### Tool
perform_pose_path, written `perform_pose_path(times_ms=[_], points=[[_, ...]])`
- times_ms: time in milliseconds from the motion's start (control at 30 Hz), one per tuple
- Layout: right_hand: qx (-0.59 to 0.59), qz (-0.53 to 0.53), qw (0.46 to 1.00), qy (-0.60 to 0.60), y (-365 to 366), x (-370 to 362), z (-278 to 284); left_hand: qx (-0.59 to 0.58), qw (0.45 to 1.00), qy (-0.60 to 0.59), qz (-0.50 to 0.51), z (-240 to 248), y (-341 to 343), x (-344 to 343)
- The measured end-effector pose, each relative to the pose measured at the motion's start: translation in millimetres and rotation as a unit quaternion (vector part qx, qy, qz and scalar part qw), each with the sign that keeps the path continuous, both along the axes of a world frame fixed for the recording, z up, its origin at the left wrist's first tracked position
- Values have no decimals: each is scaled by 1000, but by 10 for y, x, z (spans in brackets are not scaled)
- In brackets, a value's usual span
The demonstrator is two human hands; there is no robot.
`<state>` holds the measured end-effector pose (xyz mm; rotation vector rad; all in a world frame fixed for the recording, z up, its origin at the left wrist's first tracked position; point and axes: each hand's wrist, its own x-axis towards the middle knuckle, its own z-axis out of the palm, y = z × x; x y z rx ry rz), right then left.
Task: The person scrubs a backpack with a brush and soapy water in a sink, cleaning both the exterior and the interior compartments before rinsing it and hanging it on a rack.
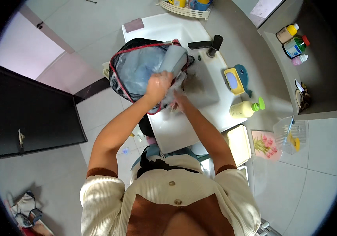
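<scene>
A black backpack [131, 74] with red trim lies unzipped over the left side of a white washbasin [176, 135], its wet grey-blue lining facing up. My left hand [159, 84] is closed on the lining near the bag's right edge. Close beside it, my right hand [179, 101] grips the soapy edge of the same bag, low in the basin. White suds cover the fabric between both hands, and the right fingertips are partly hidden. Behind the basin, a dark faucet [213, 47] stands at the right of the bag.
A yellow soap dish [233, 82] with a blue whale shape and a pale pump bottle [242, 109] stand on the basin's right rim. Several bottles [294, 46] fill a shelf at the far right. A corner rack [186, 10] hangs behind. A dark door [34, 112] is at left.
</scene>
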<state>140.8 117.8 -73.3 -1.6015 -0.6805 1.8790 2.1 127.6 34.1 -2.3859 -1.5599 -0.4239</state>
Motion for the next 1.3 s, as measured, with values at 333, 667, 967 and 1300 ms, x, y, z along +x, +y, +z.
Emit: perform_pose_path(times_ms=[333, 667, 967, 1300], points=[[98, 4, 987, -131, 447, 297, 800, -1, 927, 375, -12, -426, -268, 380], [54, 17, 996, -68, 1012, -16, 314, -203, 908, -281, 233, -272, -668, 62], [-12, -152, 975, 159, 1321, 22, 254, -152, 947, -234, 162, 278, -132, -281], [-80, -135, 969, 188, 682, 115, 6, 58, 990, 91, -95, -28, -385, -494]])
